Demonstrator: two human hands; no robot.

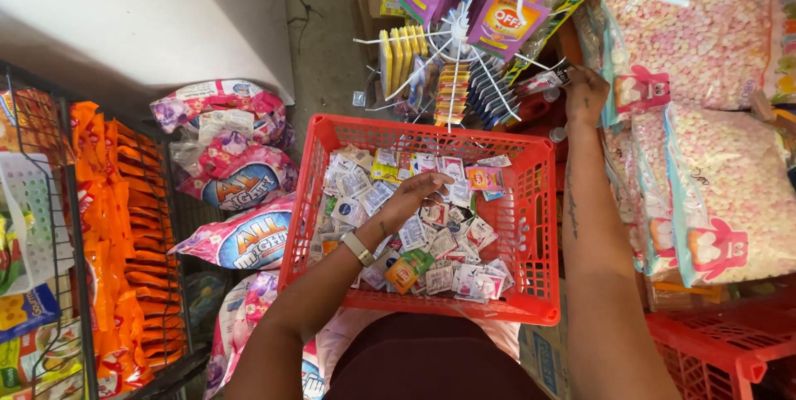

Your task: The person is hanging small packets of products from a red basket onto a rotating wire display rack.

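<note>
Cramped shop aisle: a red plastic basket (531,226) holds light, slippery sachets (439,242). The left hand (414,197) pinches one edge; the right hand (585,93) grips a hanging strip (543,81).

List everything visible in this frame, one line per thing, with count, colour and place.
basket: one, red, centre, at the person's lap
sachets: many, mostly white, some yellow, pink and orange, loose in the basket
display rack: one, white wire, above the basket, hung with purple and yellow packets
marshmallow bags: several, pink and white, right
orange packets: many, wire shelf, left
pink bags: several, left of the basket
second basket: one, red, lower right
left hand: among the sachets
right hand: at the rack
</note>
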